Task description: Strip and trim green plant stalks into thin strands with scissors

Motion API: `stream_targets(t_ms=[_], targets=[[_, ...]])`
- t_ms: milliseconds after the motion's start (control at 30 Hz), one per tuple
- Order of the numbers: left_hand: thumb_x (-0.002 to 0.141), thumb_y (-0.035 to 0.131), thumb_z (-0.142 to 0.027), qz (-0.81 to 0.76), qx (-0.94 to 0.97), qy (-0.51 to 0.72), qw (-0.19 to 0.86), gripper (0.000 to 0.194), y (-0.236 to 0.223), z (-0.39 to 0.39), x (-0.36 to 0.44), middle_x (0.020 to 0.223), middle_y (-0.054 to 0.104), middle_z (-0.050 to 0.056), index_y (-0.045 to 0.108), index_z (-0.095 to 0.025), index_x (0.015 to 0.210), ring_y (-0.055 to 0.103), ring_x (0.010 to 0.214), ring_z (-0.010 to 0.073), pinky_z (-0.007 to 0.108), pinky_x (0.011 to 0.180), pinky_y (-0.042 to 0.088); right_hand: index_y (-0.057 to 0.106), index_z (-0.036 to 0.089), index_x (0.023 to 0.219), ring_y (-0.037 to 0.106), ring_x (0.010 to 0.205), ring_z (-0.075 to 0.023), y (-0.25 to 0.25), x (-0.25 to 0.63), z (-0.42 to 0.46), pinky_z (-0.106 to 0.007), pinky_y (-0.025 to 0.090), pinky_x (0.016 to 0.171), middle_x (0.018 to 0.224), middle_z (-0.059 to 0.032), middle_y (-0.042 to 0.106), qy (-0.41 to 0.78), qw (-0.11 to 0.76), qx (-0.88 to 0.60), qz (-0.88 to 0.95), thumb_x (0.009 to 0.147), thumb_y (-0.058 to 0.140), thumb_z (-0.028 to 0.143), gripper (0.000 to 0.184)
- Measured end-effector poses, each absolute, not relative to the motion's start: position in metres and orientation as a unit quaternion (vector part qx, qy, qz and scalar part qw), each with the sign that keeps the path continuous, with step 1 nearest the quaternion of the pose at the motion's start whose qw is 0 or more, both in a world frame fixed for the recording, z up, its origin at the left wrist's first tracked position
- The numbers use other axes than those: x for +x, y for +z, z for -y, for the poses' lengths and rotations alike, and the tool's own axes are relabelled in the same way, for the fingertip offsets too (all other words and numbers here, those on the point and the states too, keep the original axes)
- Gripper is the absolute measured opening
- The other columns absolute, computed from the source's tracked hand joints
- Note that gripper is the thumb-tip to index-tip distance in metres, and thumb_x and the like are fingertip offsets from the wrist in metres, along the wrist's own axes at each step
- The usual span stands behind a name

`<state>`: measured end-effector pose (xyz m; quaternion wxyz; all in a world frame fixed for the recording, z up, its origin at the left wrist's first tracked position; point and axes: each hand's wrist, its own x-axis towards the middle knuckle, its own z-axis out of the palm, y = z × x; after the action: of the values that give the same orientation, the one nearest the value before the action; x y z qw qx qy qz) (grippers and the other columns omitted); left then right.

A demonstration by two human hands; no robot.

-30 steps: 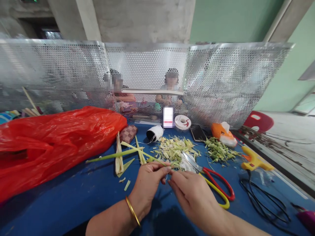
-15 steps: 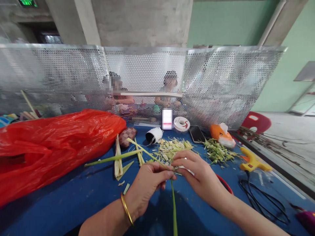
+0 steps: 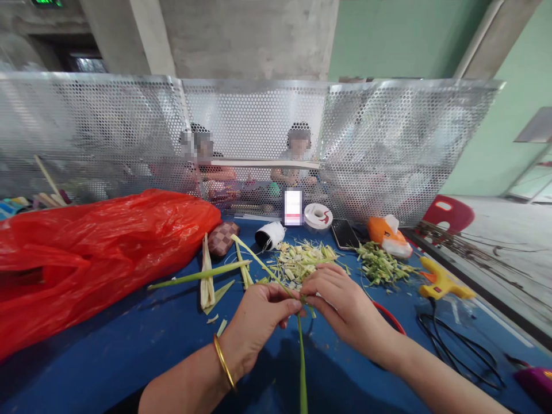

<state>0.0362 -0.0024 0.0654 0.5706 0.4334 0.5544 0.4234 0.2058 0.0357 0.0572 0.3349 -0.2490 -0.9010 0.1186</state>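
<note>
My left hand [image 3: 267, 313], with a gold bangle at the wrist, pinches a long green leaf strip [image 3: 302, 362] between thumb and fingers. One pale end of strip slants up and left past the knuckles, and a greener length hangs down towards me. My right hand [image 3: 334, 296] meets it at the fingertips, closed on the same strip; the exact crossing of the pieces is hidden by the fingers. Just beyond lies a heap of pale chopped leaf bits [image 3: 302, 259]. Left of my hands, a green leaf stalk [image 3: 196, 275] rests across a dried pale husk [image 3: 207, 287].
A big red plastic bag [image 3: 107, 247] fills the left. Behind are a checked pouch [image 3: 223, 238], white thread spool [image 3: 271, 236], ribbon roll [image 3: 318, 216] and phone [image 3: 345, 234]. At right sit green clippings [image 3: 382, 264] and a corded yellow glue gun [image 3: 444, 282]. A perforated metal screen [image 3: 254, 115] borders the table.
The slanting pale end has swung slightly to the right and upward. My right fingers have shifted a little at the pinch, where a short green end now shows below them.
</note>
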Motion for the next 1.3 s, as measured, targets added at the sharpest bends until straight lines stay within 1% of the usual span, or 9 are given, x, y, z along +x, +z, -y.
stream_targets(t_ms=[133,200,367,433,600,833,1000,1167,1300], targets=[[0.066,0.066,-0.016,-0.555,0.425,0.437,0.566,0.004,0.063,0.001,0.036,0.06,0.067,0.001,0.068,-0.016,0.069,0.044,0.047,0.0074,0.022,0.049,0.032,0.057,0.018,0.089,0.056,0.087,-0.019,0.056,0.204,-0.033,-0.044,0.034,0.097,0.088,-0.0059,0.063,0.003,0.321,-0.253,0.913,0.09,0.04,0.007,0.02],[0.066,0.067,-0.017,-0.552,0.426,0.448,0.56,0.006,0.062,0.001,0.035,0.061,0.068,0.002,0.07,-0.015,0.071,0.045,0.048,0.0078,0.022,0.05,0.033,0.056,0.017,0.088,0.055,0.083,-0.0187,0.053,0.204,-0.031,-0.044,0.031,0.098,0.083,-0.0055,0.062,-0.051,0.297,-0.26,0.917,0.09,0.039,0.006,0.021],[0.066,0.068,-0.019,-0.535,0.408,0.504,0.541,0.009,0.057,-0.002,0.034,0.063,0.068,0.002,0.069,-0.014,0.073,0.048,0.047,0.0071,0.021,0.049,0.034,0.054,0.017,0.08,0.047,0.06,-0.0162,0.044,0.202,-0.023,-0.033,0.035,0.071,0.066,-0.0019,0.055,-0.118,0.244,-0.289,0.918,0.089,0.037,0.006,0.023],[0.068,0.066,-0.02,-0.533,0.408,0.52,0.528,0.009,0.053,-0.002,0.035,0.06,0.066,0.001,0.068,-0.014,0.073,0.049,0.046,0.0071,0.021,0.048,0.034,0.052,0.018,0.076,0.044,0.055,-0.0149,0.042,0.2,-0.019,-0.031,0.032,0.063,0.064,-0.0017,0.055,-0.099,0.251,-0.294,0.917,0.088,0.036,0.005,0.024],[0.068,0.065,-0.017,-0.545,0.422,0.52,0.505,0.006,0.047,-0.003,0.035,0.047,0.056,-0.003,0.067,-0.014,0.072,0.051,0.046,0.0089,0.02,0.048,0.035,0.051,0.018,0.077,0.046,0.055,-0.0151,0.041,0.193,-0.013,-0.029,0.031,0.059,0.065,-0.0024,0.058,-0.028,0.271,-0.302,0.914,0.09,0.034,0.009,0.023],[0.078,0.062,-0.038,-0.5,0.431,0.499,0.561,0.028,0.054,-0.007,0.03,0.059,0.063,0.002,0.07,-0.013,0.086,0.055,0.051,0.0096,0.02,0.047,0.035,0.049,0.021,0.078,0.047,0.054,-0.0133,0.04,0.197,-0.018,-0.024,0.03,0.052,0.063,0.0013,0.055,0.156,0.31,-0.424,0.837,0.092,0.041,0.024,0.016],[0.076,0.065,-0.031,-0.509,0.416,0.498,0.565,0.022,0.05,-0.007,0.03,0.061,0.063,0.001,0.071,-0.013,0.088,0.055,0.054,0.0092,0.019,0.047,0.035,0.053,0.022,0.077,0.043,0.052,-0.0125,0.038,0.195,-0.022,-0.023,0.03,0.05,0.057,0.0033,0.051,0.25,0.3,-0.457,0.799,0.09,0.046,0.034,0.02],[0.07,0.069,-0.025,-0.526,0.423,0.49,0.551,0.018,0.044,-0.008,0.031,0.06,0.062,0.0,0.072,-0.014,0.084,0.054,0.053,0.0089,0.019,0.046,0.034,0.055,0.02,0.071,0.046,0.058,-0.0128,0.037,0.194,-0.023,-0.024,0.032,0.054,0.063,0.001,0.056,0.264,0.304,-0.438,0.804,0.09,0.047,0.032,0.024],[0.066,0.071,-0.022,-0.546,0.439,0.489,0.521,0.012,0.042,-0.008,0.033,0.057,0.061,-0.001,0.072,-0.013,0.075,0.05,0.049,0.0072,0.019,0.047,0.033,0.047,0.019,0.063,0.043,0.057,-0.0118,0.037,0.195,-0.019,-0.024,0.03,0.054,0.06,0.0013,0.051,0.221,0.305,-0.393,0.839,0.091,0.044,0.025,0.028]])
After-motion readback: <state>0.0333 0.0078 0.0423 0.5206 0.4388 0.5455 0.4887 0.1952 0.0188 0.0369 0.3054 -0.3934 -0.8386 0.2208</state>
